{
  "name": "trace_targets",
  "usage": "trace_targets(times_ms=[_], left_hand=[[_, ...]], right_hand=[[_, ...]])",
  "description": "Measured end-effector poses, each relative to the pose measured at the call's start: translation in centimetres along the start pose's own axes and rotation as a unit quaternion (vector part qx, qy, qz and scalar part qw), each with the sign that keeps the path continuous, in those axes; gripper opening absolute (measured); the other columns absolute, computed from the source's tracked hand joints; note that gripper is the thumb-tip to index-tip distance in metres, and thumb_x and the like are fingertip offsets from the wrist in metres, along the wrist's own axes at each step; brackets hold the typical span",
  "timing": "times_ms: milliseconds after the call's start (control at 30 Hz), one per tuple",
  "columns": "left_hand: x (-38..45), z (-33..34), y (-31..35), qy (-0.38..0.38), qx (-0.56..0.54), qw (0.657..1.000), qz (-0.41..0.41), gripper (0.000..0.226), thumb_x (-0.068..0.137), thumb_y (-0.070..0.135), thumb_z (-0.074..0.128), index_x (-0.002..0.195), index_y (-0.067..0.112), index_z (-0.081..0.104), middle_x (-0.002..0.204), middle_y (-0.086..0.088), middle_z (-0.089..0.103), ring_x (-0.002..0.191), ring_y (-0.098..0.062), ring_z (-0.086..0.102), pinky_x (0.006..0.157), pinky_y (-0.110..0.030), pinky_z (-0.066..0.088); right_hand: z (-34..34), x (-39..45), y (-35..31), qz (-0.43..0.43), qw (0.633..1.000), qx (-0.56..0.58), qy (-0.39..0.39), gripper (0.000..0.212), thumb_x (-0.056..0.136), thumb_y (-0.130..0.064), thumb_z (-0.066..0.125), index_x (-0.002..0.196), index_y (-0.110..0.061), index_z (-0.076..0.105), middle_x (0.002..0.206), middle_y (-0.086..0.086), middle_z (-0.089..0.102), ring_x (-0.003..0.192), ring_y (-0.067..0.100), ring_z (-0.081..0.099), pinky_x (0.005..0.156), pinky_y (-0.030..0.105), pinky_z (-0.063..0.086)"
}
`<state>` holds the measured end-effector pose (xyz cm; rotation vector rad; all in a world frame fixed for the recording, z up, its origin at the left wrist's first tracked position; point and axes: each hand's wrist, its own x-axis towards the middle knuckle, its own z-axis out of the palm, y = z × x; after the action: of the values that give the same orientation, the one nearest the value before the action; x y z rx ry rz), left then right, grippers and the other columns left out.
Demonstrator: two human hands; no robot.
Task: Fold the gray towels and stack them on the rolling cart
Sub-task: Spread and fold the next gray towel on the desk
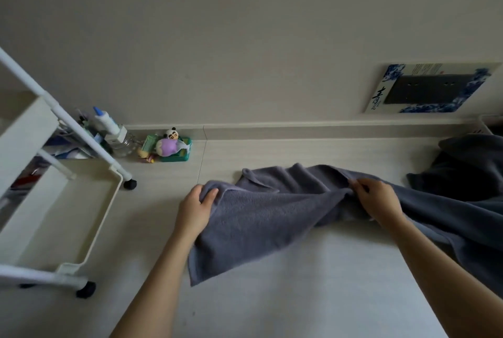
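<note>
From the head view, the left hand is gripping the gray towel by its left edge while the right hand is pinching a bunched fold mid-towel. It is lying rumpled on the floor, right of the white rolling cart.

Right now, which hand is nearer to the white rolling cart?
Left. The left hand grips the gray towel at its end beside the rolling cart; the right hand pinches the towel farther away, toward the darker towel pile.
</note>
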<state>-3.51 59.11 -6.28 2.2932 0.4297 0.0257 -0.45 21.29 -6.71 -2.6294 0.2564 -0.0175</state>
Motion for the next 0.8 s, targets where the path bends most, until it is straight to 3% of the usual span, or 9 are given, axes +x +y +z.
trace_targets(times_ms=[100,200,333,400,467,533,633,733,800], left_hand=[[1.7,0.0,0.5,-0.001,0.054,0.998,-0.011,0.026,0.094,0.03,0.049,0.076,0.012,0.046,0.087,-0.017,0.061,0.087,-0.036,0.057,0.063,-0.032,0.033],[1.3,1.7,-0.1,0.0,0.121,0.992,-0.035,0.028,0.093,0.035,0.05,0.102,0.009,0.053,0.107,-0.015,0.061,0.1,-0.037,0.056,0.074,-0.036,0.043],[-2.0,4.8,-1.3,0.02,0.182,0.981,0.07,0.043,0.085,0.041,0.058,0.12,0.017,0.056,0.126,-0.009,0.047,0.114,-0.029,0.047,0.094,-0.042,0.039],[-3.5,6.3,-1.8,-0.031,0.155,0.979,0.126,0.055,0.082,0.055,0.045,0.123,0.021,0.058,0.126,-0.007,0.047,0.112,-0.025,0.05,0.097,-0.039,0.041],[-4.4,7.6,-2.4,-0.101,0.168,0.971,0.136,0.072,0.077,0.066,0.027,0.134,0.028,0.049,0.138,-0.006,0.04,0.124,-0.027,0.043,0.105,-0.037,0.034],[-4.9,8.5,-2.8,-0.171,0.213,0.954,0.12,0.076,0.076,0.072,0.02,0.144,0.039,0.028,0.155,-0.005,0.016,0.14,-0.029,0.021,0.114,-0.042,0.019],[-5.2,9.1,-3.5,-0.236,0.269,0.927,0.115,0.061,0.091,0.063,0.031,0.146,0.045,0.01,0.158,0.001,-0.01,0.145,-0.026,-0.005,0.116,-0.048,-0.005],[-5.7,8.4,-4.3,-0.234,0.267,0.926,0.128,0.067,0.084,0.072,0.019,0.145,0.043,0.019,0.157,0.004,-0.004,0.144,-0.021,-0.011,0.114,-0.047,-0.013],[-6.1,7.7,-5.1,-0.219,0.258,0.929,0.147,0.097,0.064,0.086,-0.007,0.142,0.041,0.029,0.156,0.004,0.006,0.145,-0.021,-0.006,0.115,-0.049,-0.009]], right_hand=[[0.3,1.6,-1.5,-0.01,0.998,-0.064,-0.007,0.034,0.097,-0.035,0.043,0.113,-0.015,0.065,0.111,0.016,0.066,0.1,0.035,0.06,0.074,0.037,0.042],[2.4,0.8,-2.1,-0.058,0.99,-0.126,-0.024,0.028,0.095,-0.033,0.045,0.114,-0.027,0.066,0.12,0.008,0.059,0.11,0.033,0.049,0.092,0.041,0.037],[5.8,-3.3,-2.1,-0.191,0.981,-0.018,-0.018,0.042,0.086,-0.042,0.041,0.086,-0.017,0.075,0.09,0.009,0.07,0.082,0.036,0.063,0.074,0.041,0.049],[7.0,-4.9,-1.7,-0.199,0.978,0.007,-0.068,0.049,0.086,-0.049,0.036,0.092,-0.02,0.075,0.094,0.003,0.073,0.084,0.031,0.066,0.074,0.039,0.052],[7.6,-5.7,-1.5,-0.154,0.983,0.013,-0.099,0.053,0.085,-0.055,0.031,0.113,-0.028,0.068,0.114,-0.003,0.068,0.105,0.027,0.06,0.09,0.038,0.044],[8.0,-6.0,-1.3,-0.132,0.982,-0.004,-0.132,0.065,0.081,-0.063,0.021,0.131,-0.035,0.052,0.135,-0.007,0.054,0.126,0.023,0.043,0.104,0.036,0.028],[8.3,-6.0,-1.3,-0.125,0.98,0.001,-0.154,0.071,0.079,-0.067,0.02,0.141,-0.036,0.036,0.145,-0.004,0.042,0.135,0.022,0.029,0.11,0.037,0.018],[8.2,-5.9,-1.3,-0.11,0.983,-0.003,-0.145,0.053,0.094,-0.048,0.042,0.142,-0.031,0.032,0.141,0.001,0.045,0.133,0.022,0.031,0.111,0.036,0.017],[8.1,-6.3,-1.4,-0.123,0.983,-0.023,-0.133,0.048,0.095,-0.041,0.045,0.139,-0.027,0.034,0.136,0.001,0.049,0.129,0.022,0.035,0.11,0.035,0.018]])
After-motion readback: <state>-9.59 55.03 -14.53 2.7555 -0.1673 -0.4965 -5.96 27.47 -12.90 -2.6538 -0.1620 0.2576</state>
